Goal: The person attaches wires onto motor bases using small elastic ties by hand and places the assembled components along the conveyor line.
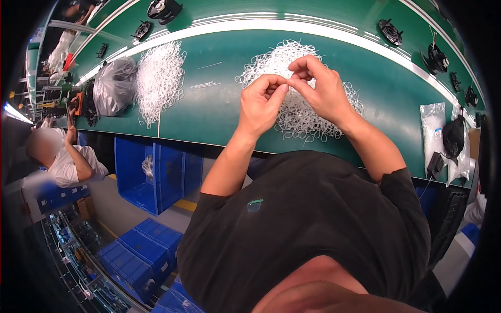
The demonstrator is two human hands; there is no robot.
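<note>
1. Smooth green tabletop (209, 122), carrying two heaps of thin white looped ties.
2. Two hands, left hand (262, 102) and right hand (324, 89), fingertips narrowed close together; I cannot tell whether either grips a tie.
3. Beneath them, one tangled heap (308, 117); leftward, another heap (159, 81).
4. Beyond, at least six black fan-like parts (390, 32).

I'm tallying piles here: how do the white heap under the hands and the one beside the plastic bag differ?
The central heap spreads wider; the left heap is narrower. The left hand and right hand partly hide the central heap, while the left heap lies clear of them, beside the plastic bag. Both are white, tangled loops on the green tabletop.
</note>
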